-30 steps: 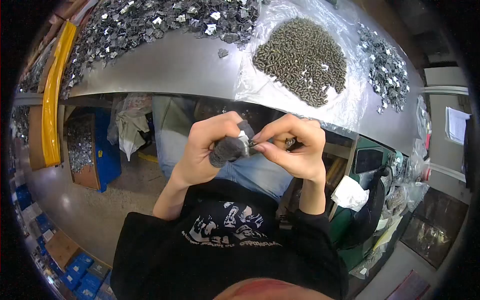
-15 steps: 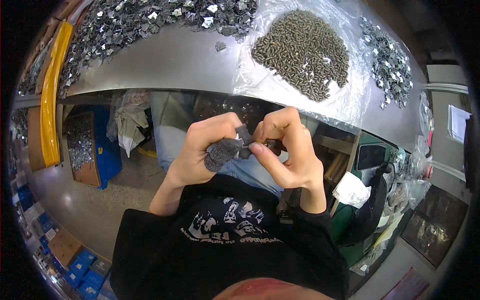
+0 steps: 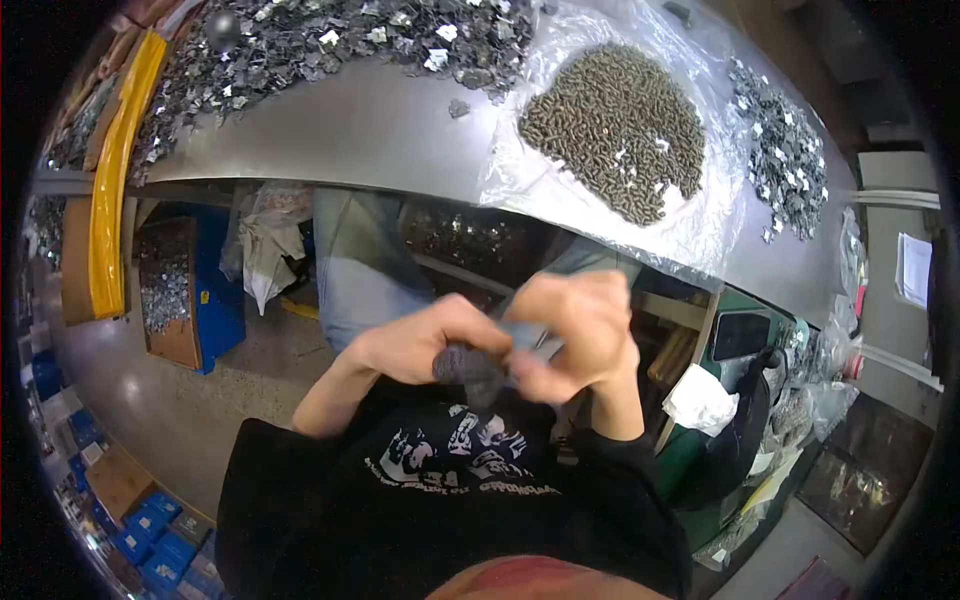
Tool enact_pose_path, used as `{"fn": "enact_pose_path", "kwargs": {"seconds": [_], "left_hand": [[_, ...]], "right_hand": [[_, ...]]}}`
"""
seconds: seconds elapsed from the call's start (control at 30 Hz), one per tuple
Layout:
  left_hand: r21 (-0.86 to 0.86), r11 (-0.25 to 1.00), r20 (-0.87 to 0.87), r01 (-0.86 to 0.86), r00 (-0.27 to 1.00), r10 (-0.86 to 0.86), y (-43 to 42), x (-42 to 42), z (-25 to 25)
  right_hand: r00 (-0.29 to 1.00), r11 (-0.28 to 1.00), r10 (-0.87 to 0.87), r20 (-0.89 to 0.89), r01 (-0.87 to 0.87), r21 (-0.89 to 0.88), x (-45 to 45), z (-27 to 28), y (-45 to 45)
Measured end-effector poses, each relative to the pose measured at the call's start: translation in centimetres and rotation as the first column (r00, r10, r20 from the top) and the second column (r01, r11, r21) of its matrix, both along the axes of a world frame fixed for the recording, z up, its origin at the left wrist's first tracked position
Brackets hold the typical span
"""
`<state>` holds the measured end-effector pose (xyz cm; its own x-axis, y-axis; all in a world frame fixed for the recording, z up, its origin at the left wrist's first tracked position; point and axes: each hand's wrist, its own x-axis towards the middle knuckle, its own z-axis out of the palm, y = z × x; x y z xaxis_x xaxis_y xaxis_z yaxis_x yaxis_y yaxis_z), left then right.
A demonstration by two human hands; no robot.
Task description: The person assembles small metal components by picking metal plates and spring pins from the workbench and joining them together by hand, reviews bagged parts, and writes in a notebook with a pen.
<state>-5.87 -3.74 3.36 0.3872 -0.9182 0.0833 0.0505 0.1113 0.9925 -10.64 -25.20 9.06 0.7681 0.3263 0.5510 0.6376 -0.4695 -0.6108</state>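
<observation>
My left hand (image 3: 415,345) is closed in front of my shirt, its thumb covered in dark grey fabric (image 3: 468,368). Close against it, my right hand (image 3: 580,325) is curled, its fingers smeared by motion. A small grey, shiny piece (image 3: 545,345) shows between the two hands; blur hides its kind and which fingers grip it. Beyond them on the metal bench (image 3: 350,130) lies a heap of small threaded metal parts (image 3: 620,130) on clear plastic sheeting (image 3: 505,165).
Dark metal clips or plates pile along the bench's back left (image 3: 340,40), with another pile (image 3: 785,150) at right. A yellow-wrapped edge (image 3: 115,180) and a blue bin (image 3: 215,300) stand left. At right are crumpled white paper (image 3: 700,400) and a dark phone-like device (image 3: 740,337).
Both hands have dropped lower toward my shirt and turned inward, now blurred. My right hand has rolled over so its back shows more. The bench sits slightly lower in view.
</observation>
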Motion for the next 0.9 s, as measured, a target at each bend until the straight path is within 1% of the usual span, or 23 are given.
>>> {"fn": "enact_pose_path", "kwargs": {"seconds": [0.03, 0.07, 0.1, 0.13, 0.17, 0.2, 0.23, 0.27, 0.3, 0.33, 0.37, 0.43, 0.47, 0.53, 0.63, 0.67, 0.7, 0.77, 0.8, 0.87, 0.9], "left_hand": [[0.003, 1.0, 0.058, -0.018, 0.998, 0.018, 0.2, 0.3, -0.1], [0.011, 0.957, 0.364, -0.289, 0.893, 0.266, -0.1, 0.7, 0.1], [0.048, 0.887, 0.632, -0.46, 0.701, 0.33, 0.1, 1.8, 0.1], [-0.006, 0.789, 0.664, -0.615, 0.588, 0.463, -0.1, 2.7, -0.4], [-0.07, 0.656, 0.692, -0.752, 0.436, 0.575, -0.4, 3.7, -0.6], [-0.028, 0.534, 0.705, -0.845, 0.362, 0.61, -0.8, 4.9, 0.3], [0.002, 0.398, 0.717, -0.917, 0.279, 0.639, -1.4, 6.2, 1.3], [-0.119, 0.338, 0.783, -0.934, 0.121, 0.611, -2.0, 8.0, 0.6], [-0.244, 0.297, 0.818, -0.923, -0.031, 0.575, -2.4, 9.9, -0.6], [-0.104, 0.3, 0.875, -0.948, 0.056, 0.48, -2.6, 10.9, -0.8], [-0.137, 0.331, 0.86, -0.934, 0.054, 0.508, -2.9, 11.8, -0.9], [-0.086, 0.43, 0.861, -0.899, 0.15, 0.486, -2.8, 12.7, -1.1], [-0.106, 0.435, 0.855, -0.894, 0.142, 0.499, -2.9, 12.6, -0.9], [-0.137, 0.438, 0.842, -0.888, 0.129, 0.525, -2.8, 12.1, -0.5], [-0.129, 0.467, 0.743, -0.875, 0.227, 0.63, -2.4, 11.6, -0.1], [-0.08, 0.483, 0.608, -0.872, 0.342, 0.717, -2.5, 11.0, 0.3], [-0.053, 0.528, 0.469, -0.848, 0.445, 0.763, -2.4, 10.5, 0.3], [-0.029, 0.62, 0.145, -0.784, 0.611, 0.778, -2.1, 9.5, 0.1], [-0.083, 0.632, 0.035, -0.771, 0.631, 0.775, -2.1, 8.9, 0.1], [-0.196, 0.632, -0.18, -0.75, 0.661, 0.729, -2.2, 7.3, 0.4], [-0.146, 0.674, -0.133, -0.724, 0.69, 0.712, -2.1, 6.6, 0.6]], "right_hand": [[0.996, 0.997, -0.076, -0.043, 0.077, 0.01, 0.5, -0.4, -0.8], [0.984, 0.981, -0.179, -0.013, 0.177, -0.084, 0.8, -1.4, -2.4], [0.928, 0.931, -0.354, -0.114, 0.337, -0.142, 0.7, -1.2, -3.2], [0.845, 0.854, -0.515, -0.147, 0.491, -0.171, 1.3, -1.0, -4.0], [0.772, 0.795, -0.605, -0.193, 0.577, -0.185, 2.2, -0.8, -4.9], [0.716, 0.715, -0.685, -0.138, 0.624, -0.314, 3.3, -0.6, -6.1], [0.607, 0.623, -0.767, -0.208, 0.628, -0.465, 4.2, 0.8, -6.3], [0.618, 0.561, -0.782, -0.086, 0.636, -0.53, 5.2, -0.4, -7.5], [0.655, 0.512, -0.754, 0.048, 0.632, -0.582, 6.0, -2.7, -9.4], [0.649, 0.529, -0.761, -0.007, 0.614, -0.585, 6.3, -2.0, -9.1], [0.637, 0.543, -0.769, -0.064, 0.596, -0.591, 6.5, -1.4, -8.8], [0.655, 0.562, -0.755, -0.039, 0.615, -0.554, 7.0, -2.3, -9.2], [0.673, 0.559, -0.739, 0.028, 0.637, -0.53, 7.0, -2.6, -9.2], [0.657, 0.548, -0.753, 0.024, 0.647, -0.53, 7.0, -2.7, -9.2], [0.653, 0.551, -0.756, 0.033, 0.663, -0.507, 7.1, -3.0, -9.0], [0.661, 0.561, -0.75, 0.041, 0.666, -0.492, 7.1, -3.1, -9.1], [0.667, 0.569, -0.744, 0.047, 0.669, -0.478, 7.1, -3.1, -9.1], [0.687, 0.601, -0.724, 0.061, 0.671, -0.435, 7.0, -3.0, -9.4], [0.697, 0.615, -0.714, 0.07, 0.672, -0.412, 7.0, -2.8, -9.5], [0.734, 0.714, -0.679, -0.027, 0.651, -0.258, 6.5, -2.3, -9.2], [0.753, 0.752, -0.654, -0.073, 0.636, -0.174, 6.1, -2.0, -8.8]]}}
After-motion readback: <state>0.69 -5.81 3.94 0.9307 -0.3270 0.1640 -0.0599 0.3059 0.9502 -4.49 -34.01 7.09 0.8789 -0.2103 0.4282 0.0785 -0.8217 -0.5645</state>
